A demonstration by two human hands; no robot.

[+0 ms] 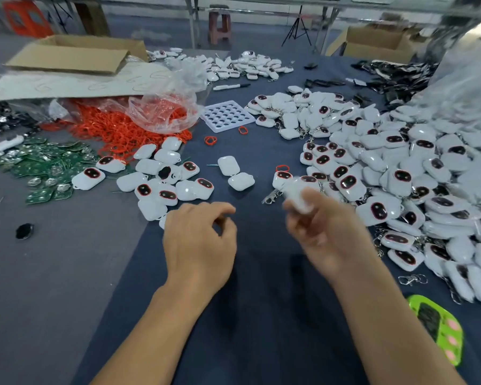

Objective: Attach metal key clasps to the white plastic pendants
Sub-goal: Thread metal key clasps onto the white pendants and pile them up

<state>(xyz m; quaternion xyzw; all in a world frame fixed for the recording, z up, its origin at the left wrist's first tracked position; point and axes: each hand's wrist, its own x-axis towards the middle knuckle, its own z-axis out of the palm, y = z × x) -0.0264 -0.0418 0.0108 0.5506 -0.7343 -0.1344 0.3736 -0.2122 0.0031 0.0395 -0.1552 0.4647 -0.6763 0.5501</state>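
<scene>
My right hand (321,232) is blurred by motion and holds a white plastic pendant (297,195) at its fingertips, with a metal clasp (271,196) hanging off the pendant's left side. My left hand (199,237) hovers over the dark cloth with fingers loosely curled and nothing in it. A small group of white pendants without clasps (161,184) lies just beyond my left hand. A large heap of pendants with clasps (417,184) fills the right side. One loose metal clasp (413,279) lies near the heap's front edge.
Orange rubber rings (117,129) spill from a plastic bag, with green circuit boards (42,168) to their left. A white holed tray (227,115) sits at centre back. Cardboard boxes (75,55) stand behind. A green device (439,329) lies at right front.
</scene>
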